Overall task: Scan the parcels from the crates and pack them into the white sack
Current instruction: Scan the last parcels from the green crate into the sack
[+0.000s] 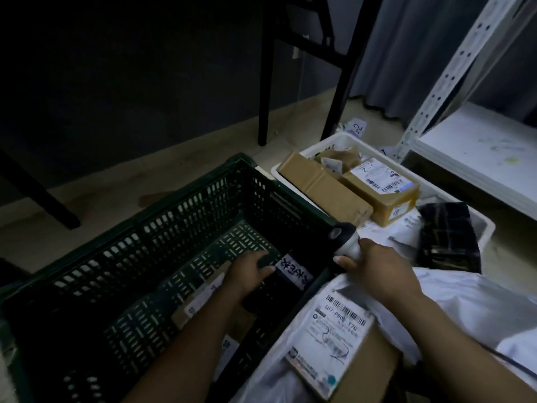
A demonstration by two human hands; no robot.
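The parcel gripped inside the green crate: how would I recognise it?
Find the big dark green crate on the left. Near its right wall the left hand grips a black parcel. Unlike the brown boxes in the white crate, it bears a white strip with handwriting.

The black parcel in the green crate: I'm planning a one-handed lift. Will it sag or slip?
The black parcel has a smooth wrap, likely a plastic mailer, so it may sag and feel slippery. The left hand alone grips it, so it is probably light.
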